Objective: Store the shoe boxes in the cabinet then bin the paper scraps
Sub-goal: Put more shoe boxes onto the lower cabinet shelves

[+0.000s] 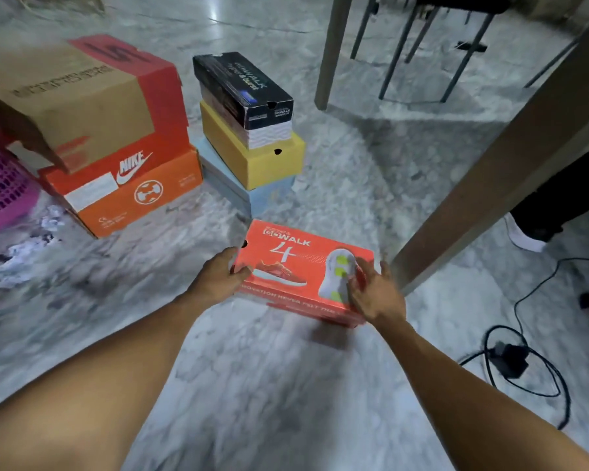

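An orange-red GOwalk shoe box (293,263) lies on the marble floor in front of me. My left hand (218,277) grips its left end and my right hand (376,294) grips its right end. Beyond it stands a stack of a black box (242,93), a yellow box (252,158) and a pale blue box (249,195). To the left an orange Nike box (130,188) carries a brown and red box (82,96). Crumpled paper scraps (24,253) lie on the floor at the far left.
A pink plastic basket (0,188) stands at the left edge. A wooden table leg (497,175) slants down right beside my right hand. Chair legs (422,52) stand behind. Black cables and a plug (510,362) lie at right. Another person's shoe (527,232) is under the table.
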